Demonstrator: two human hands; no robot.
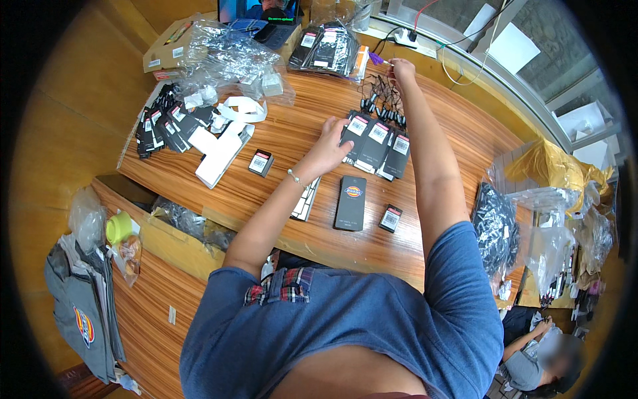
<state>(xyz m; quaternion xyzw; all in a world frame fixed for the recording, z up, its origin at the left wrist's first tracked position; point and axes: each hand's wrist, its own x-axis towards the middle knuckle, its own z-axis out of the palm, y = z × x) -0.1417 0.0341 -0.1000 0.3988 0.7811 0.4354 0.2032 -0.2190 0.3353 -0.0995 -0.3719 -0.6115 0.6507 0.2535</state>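
Note:
My left hand (325,145) is at the left edge of three side-by-side stacks of black hang tags (377,136) with white barcode stickers. Its thumb and fingers are apart, touching the leftmost stack. Farther off, my right hand (402,70) pinches near the table's back edge, with a small purple-ended item (377,58) at its fingertips; its exact kind is unclear. Black hang-tag cords (381,105) with small black ends lie between the stacks and that hand. Closer to me are a single larger black tag (349,203) and a small stickered black stack (391,218).
Another small tag stack (260,162) lies left of my forearm. Loose black tags (166,126), white strips (222,149) and clear plastic bags (229,56) cover the far left. A bag of black pieces (495,226) is at right. Another person (531,359) is lower right.

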